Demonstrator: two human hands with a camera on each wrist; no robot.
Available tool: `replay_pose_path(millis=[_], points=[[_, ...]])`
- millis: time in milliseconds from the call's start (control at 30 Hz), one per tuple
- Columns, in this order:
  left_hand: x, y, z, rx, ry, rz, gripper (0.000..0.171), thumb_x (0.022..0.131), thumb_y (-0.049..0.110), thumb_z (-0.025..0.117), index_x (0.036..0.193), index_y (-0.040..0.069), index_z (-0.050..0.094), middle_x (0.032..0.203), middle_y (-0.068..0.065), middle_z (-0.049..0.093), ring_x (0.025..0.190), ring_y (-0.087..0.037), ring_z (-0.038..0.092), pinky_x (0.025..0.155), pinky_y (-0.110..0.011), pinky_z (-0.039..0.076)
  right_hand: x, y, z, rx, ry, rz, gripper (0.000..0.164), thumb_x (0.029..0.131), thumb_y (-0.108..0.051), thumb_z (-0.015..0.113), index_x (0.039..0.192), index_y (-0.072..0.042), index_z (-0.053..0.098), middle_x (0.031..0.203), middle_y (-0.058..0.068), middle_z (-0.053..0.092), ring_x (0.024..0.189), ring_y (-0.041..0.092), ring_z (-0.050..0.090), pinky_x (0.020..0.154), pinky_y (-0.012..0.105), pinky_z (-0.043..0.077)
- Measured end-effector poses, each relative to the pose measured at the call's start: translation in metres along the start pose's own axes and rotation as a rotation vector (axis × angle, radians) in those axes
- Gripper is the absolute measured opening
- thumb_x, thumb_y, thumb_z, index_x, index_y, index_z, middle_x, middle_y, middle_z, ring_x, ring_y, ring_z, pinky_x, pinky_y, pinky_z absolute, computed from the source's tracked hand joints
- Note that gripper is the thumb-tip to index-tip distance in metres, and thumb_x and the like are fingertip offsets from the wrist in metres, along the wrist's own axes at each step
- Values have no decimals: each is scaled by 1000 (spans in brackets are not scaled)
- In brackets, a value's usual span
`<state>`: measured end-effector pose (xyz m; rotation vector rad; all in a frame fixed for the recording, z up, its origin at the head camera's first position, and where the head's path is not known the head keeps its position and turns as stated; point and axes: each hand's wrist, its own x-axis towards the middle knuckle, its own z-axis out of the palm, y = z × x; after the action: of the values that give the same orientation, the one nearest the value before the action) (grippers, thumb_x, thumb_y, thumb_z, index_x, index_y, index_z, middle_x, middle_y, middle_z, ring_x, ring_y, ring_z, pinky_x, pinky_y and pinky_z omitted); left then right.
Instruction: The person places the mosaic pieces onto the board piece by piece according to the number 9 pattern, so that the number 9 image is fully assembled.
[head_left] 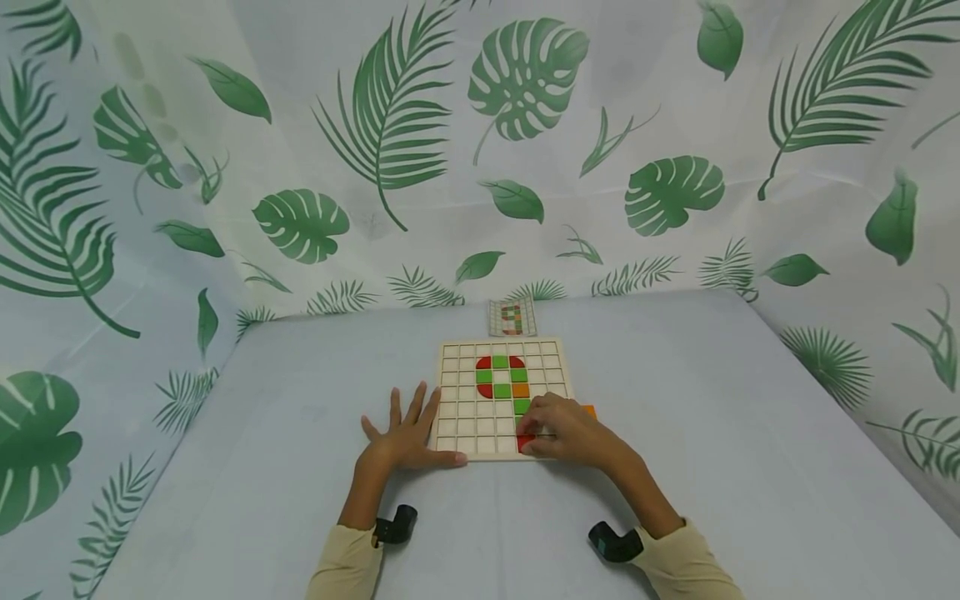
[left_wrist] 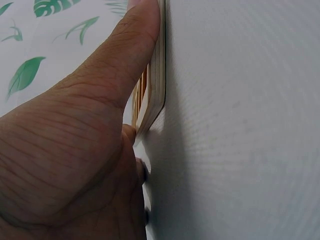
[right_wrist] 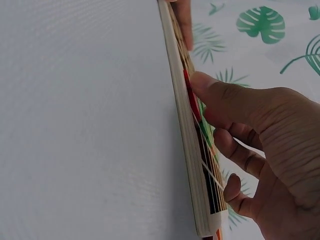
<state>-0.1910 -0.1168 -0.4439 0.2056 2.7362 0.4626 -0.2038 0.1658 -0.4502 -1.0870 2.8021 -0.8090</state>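
Observation:
A pale wooden grid board (head_left: 456, 425) lies on the table. On it, red, green and orange tiles form a loop at the top with a column running down from its right side. My left hand (head_left: 405, 439) is spread along the board's left side, its thumb on the front left edge. Bent over the lower right of the board, my right hand (head_left: 568, 429) pinches a red tile (head_left: 524, 442) at the front row between thumb and forefinger. The right wrist view has the thumb on this red tile (right_wrist: 192, 96), with a green tile (right_wrist: 205, 131) just beyond it.
Behind the board stands a small card (head_left: 512, 318) printed with a similar coloured pattern on a grid. An orange piece (head_left: 590, 411) shows past the board's right edge, partly hidden by my right hand. A leaf-printed cloth (head_left: 442, 208) hangs behind the table.

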Motion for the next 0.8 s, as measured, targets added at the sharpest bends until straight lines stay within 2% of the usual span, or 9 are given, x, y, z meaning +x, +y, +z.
replay_pose_path(millis=[267,400,600,800], points=[[2,-2,3,-8,7,3,115,73,70,70,159,22,10,167,-7,-1,150,-44,-12,102,-83,0,-1,-1,-9,10,22,78,12,82,-21,78,94,-20,76,91,-10,67,89,8,55,78,28,49],[2,-3,4,-7,8,3,116,73,71,70,159,22,10,167,-7,-1,150,-44,-12,101,-83,0,-2,0,-14,23,43,90,11,83,-19,77,94,-17,76,91,-8,67,89,8,55,79,29,50],[3,-2,5,-1,10,-1,115,72,71,69,159,22,10,167,-7,-1,150,-44,-11,102,-83,1,-4,9,-20,55,44,121,13,87,-20,75,98,-14,75,91,-8,66,89,10,57,77,28,50],[3,-1,4,-3,10,-4,115,73,71,70,159,23,10,167,-7,0,150,-44,-11,102,-83,0,-10,17,-26,22,49,146,12,86,-20,76,96,-15,73,90,-6,64,87,11,56,76,30,50]])
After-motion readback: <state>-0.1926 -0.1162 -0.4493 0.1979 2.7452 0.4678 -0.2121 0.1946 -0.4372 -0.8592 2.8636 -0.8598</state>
